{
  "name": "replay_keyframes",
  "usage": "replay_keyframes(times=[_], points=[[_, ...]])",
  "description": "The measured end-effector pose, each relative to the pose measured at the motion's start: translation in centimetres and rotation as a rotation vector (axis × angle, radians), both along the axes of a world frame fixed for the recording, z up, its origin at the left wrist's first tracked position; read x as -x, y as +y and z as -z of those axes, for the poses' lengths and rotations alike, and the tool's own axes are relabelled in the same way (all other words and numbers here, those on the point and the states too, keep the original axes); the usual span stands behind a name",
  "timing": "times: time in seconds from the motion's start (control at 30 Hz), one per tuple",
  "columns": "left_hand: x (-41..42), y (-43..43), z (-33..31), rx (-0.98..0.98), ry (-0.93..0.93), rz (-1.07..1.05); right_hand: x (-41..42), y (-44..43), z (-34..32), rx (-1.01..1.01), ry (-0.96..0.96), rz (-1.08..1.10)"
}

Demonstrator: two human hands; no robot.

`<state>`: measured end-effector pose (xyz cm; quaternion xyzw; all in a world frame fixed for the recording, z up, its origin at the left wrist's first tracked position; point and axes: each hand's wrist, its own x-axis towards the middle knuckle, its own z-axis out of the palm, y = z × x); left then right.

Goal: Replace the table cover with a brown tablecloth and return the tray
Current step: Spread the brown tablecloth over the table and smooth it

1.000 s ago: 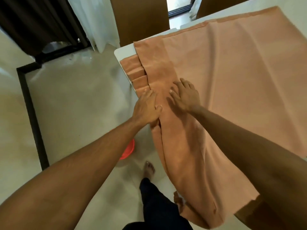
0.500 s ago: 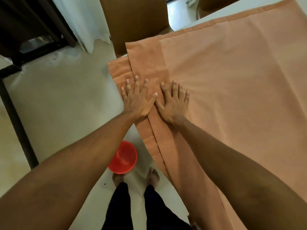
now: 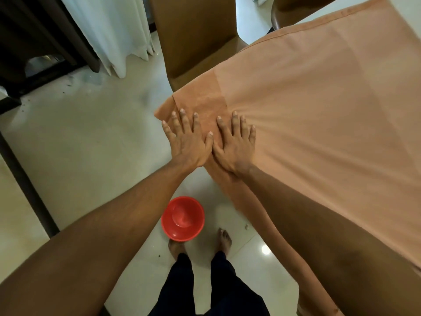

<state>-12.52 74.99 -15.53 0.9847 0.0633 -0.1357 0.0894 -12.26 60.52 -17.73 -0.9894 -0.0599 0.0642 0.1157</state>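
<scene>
A light brown tablecloth covers the table and hangs over its near edge and corner. My left hand lies flat, fingers spread, on the cloth at the table's left corner. My right hand lies flat beside it, thumbs nearly touching, with fine creases fanning out to its right. Neither hand grips anything. No tray is in view.
A red plastic bowl sits on the pale tiled floor just in front of my bare feet. A brown chair stands at the table's far left side. White curtains and a dark frame lie to the left.
Both hands went from bunching the folded cloth edge to lying flat and spread at the corner. The fold at the table's left end has been pressed flat.
</scene>
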Motion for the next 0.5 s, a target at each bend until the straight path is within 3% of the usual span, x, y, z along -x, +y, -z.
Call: replay_keyframes(times=[0.1, 0.23, 0.4, 0.5], points=[[1.1, 1.5, -0.2, -0.052, 0.041, 0.048, 1.4, 1.7, 0.3, 0.027, -0.03, -0.018], [3.8, 4.2, 0.7, 0.016, 0.118, -0.065, 3.6, 3.6, 0.5, 0.03, -0.021, -0.065], [3.6, 5.7, -1.2, 0.178, -0.141, -0.178, 6.9, 5.0, 0.3, 0.027, 0.043, -0.13], [1.7, 5.5, -2.6, 0.298, -0.253, -0.129, 7.1, 4.7, -0.4, -0.067, 0.105, -0.149]])
